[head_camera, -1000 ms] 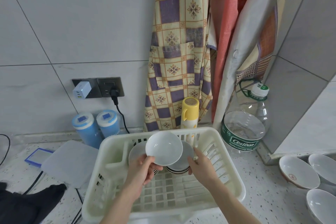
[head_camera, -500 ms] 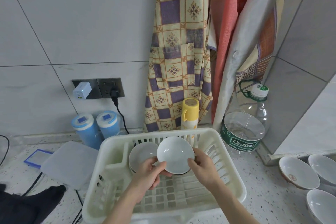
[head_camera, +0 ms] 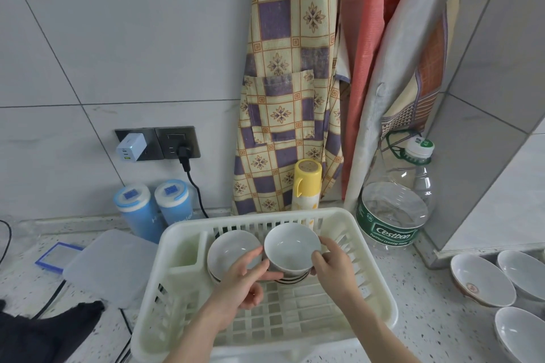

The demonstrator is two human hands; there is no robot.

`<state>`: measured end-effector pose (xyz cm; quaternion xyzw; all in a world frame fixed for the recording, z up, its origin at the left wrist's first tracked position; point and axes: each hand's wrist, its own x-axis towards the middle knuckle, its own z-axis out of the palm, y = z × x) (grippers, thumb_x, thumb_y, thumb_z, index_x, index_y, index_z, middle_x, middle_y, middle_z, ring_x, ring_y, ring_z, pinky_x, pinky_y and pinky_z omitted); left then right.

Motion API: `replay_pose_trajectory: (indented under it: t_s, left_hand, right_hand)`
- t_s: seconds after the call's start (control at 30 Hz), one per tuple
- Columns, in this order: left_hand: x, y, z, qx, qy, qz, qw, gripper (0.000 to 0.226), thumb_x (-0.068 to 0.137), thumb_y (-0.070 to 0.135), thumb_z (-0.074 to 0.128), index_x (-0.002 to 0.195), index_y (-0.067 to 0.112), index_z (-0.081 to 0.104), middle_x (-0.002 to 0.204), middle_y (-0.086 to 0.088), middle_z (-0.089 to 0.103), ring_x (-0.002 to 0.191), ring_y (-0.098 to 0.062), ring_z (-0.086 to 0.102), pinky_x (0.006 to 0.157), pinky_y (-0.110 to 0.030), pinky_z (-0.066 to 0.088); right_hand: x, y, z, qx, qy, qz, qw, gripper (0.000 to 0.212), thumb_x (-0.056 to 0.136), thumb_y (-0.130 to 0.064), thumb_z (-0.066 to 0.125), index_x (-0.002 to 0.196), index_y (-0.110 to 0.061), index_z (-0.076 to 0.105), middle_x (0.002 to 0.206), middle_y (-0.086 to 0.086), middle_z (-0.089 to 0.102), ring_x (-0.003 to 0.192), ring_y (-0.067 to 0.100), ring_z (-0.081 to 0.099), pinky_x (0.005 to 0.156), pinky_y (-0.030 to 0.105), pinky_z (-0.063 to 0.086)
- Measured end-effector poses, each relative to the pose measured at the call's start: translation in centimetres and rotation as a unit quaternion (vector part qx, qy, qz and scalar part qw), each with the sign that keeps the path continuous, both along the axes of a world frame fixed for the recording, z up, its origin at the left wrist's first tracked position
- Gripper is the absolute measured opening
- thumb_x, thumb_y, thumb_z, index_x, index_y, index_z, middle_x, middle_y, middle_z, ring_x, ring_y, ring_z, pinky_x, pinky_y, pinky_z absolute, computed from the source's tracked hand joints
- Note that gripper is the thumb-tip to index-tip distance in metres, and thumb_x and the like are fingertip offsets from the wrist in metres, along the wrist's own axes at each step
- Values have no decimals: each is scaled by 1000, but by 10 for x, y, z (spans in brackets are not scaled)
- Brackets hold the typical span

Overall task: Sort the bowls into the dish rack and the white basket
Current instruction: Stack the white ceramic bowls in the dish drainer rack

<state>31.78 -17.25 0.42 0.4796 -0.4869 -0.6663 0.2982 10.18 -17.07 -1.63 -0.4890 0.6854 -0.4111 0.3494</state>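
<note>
A white plastic dish rack [head_camera: 182,233] stands on the speckled counter in front of me. Both hands hold a white bowl [head_camera: 290,247] upright inside it, resting on or just above a short stack of dark-rimmed bowls [head_camera: 292,279]. My left hand [head_camera: 241,286] pinches the bowl's lower left side between thumb and forefinger. My right hand [head_camera: 333,268] grips its right rim. A second white bowl [head_camera: 230,250] leans in the rack just to the left. Three more bowls lie on the counter at the right: one with a red mark [head_camera: 480,280], one behind it [head_camera: 522,271], one nearer [head_camera: 519,333].
A large water bottle [head_camera: 395,209] and a yellow-capped can [head_camera: 306,183] stand right behind the rack. Two blue canisters [head_camera: 135,209], a translucent lid [head_camera: 109,262], a black cloth [head_camera: 44,330] and a power cable lie to the left. Aprons hang on the wall.
The held bowl has moved right and down, from above the left leaning bowl to the stack on the right. Both hands followed it.
</note>
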Motion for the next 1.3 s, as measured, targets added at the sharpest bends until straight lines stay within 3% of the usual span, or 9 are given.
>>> replay_pose_trajectory:
  t_s: [0.27, 0.47, 0.6, 0.7, 0.83, 0.93, 1.03, 1.13, 1.3]
  left_hand:
    - [3, -7, -12, 49, 41, -4, 998, 32, 98, 29, 53, 126, 44, 47, 109, -12, 76, 45, -13, 52, 35, -18, 27]
    - [2, -9, -12, 66, 44, -17, 997, 34, 97, 28, 51, 127, 43, 49, 110, -13, 75, 45, -13, 52, 34, -18, 26]
    - [0, -7, -11, 69, 45, -26, 996, 48, 84, 36, 58, 129, 47, 47, 112, -12, 75, 46, -14, 52, 33, -19, 28]
    - [0, -7, -11, 70, 53, -25, 996, 44, 86, 34, 57, 125, 51, 47, 112, -11, 75, 47, -14, 53, 34, -19, 28]
    - [1, -6, -9, 71, 60, -17, 996, 40, 86, 36, 57, 120, 54, 48, 112, -10, 75, 47, -14, 53, 34, -19, 29]
    - [0, -6, -7, 69, 57, -5, 996, 45, 77, 39, 59, 117, 54, 50, 108, -11, 76, 45, -14, 50, 34, -18, 26]
    - [0, -5, -7, 53, 43, -5, 998, 45, 76, 39, 58, 116, 58, 50, 106, -10, 77, 44, -13, 49, 34, -18, 24]
    - [-1, -4, -7, 43, 19, -26, 999, 49, 76, 40, 58, 115, 66, 45, 106, -8, 77, 44, -12, 49, 35, -18, 24]
    - [-2, -4, -9, 55, -6, -32, 998, 60, 72, 43, 61, 118, 69, 31, 106, -6, 77, 45, -12, 49, 36, -18, 24]
  right_hand:
    - [1, 1, -1, 2, 50, 17, 999, 38, 94, -23, 49, 130, -21, 58, 63, 4, 70, 61, 15, 62, 58, 28, 46]
    - [2, 1, -1, -8, 84, 30, 996, 29, 96, -25, 47, 119, -23, 63, 66, 15, 66, 61, 29, 59, 57, 36, 48]
    - [1, 1, -4, -6, 96, 40, 995, 23, 96, -24, 46, 110, -20, 64, 68, 18, 65, 56, 21, 51, 55, 32, 41]
    - [1, -1, -5, -7, 89, 38, 995, 22, 96, -25, 48, 109, -20, 65, 67, 18, 65, 55, 19, 49, 55, 32, 41]
    - [2, -1, -5, -10, 88, 39, 995, 28, 97, -38, 49, 116, -24, 64, 67, 14, 66, 64, 27, 60, 61, 39, 50]
    - [1, -1, -6, -3, 54, 22, 998, 41, 97, -42, 48, 132, -24, 58, 64, 7, 65, 69, 22, 64, 68, 39, 52]
    - [-3, 1, -7, -7, 26, 18, 999, 46, 93, -33, 56, 139, -27, 51, 60, -5, 64, 71, 16, 64, 72, 37, 51]
    - [-2, 2, -6, -12, 51, 43, 998, 48, 91, -28, 58, 139, -31, 51, 71, -5, 68, 76, 15, 65, 71, 35, 52]
    - [-1, 3, -4, -27, 52, 56, 997, 45, 93, -26, 55, 137, -35, 53, 70, -6, 66, 74, 15, 63, 68, 32, 52]
